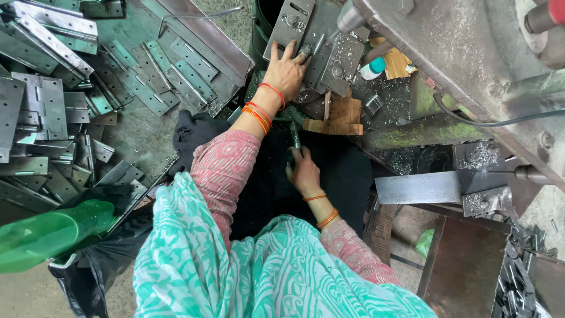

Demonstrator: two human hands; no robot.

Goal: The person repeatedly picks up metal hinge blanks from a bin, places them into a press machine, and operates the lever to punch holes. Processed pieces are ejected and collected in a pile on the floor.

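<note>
A worker's left hand point(286, 70) presses flat, fingers spread, on a stiff, sharp-edged grey steel hinge plate point(318, 44) at the machine bench's point(412, 132) near edge, while the right hand point(305, 172) grips a slim dark tool point(295, 136).

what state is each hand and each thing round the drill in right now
left hand: flat, pressing the metal hinge plate down
metal hinge plate: lying flat under the drill tip
right hand: closed round a thin dark tool
hinge pile: loose, heaped
green bottle: lying on its side
small white bottle: capped, tipped over
</note>
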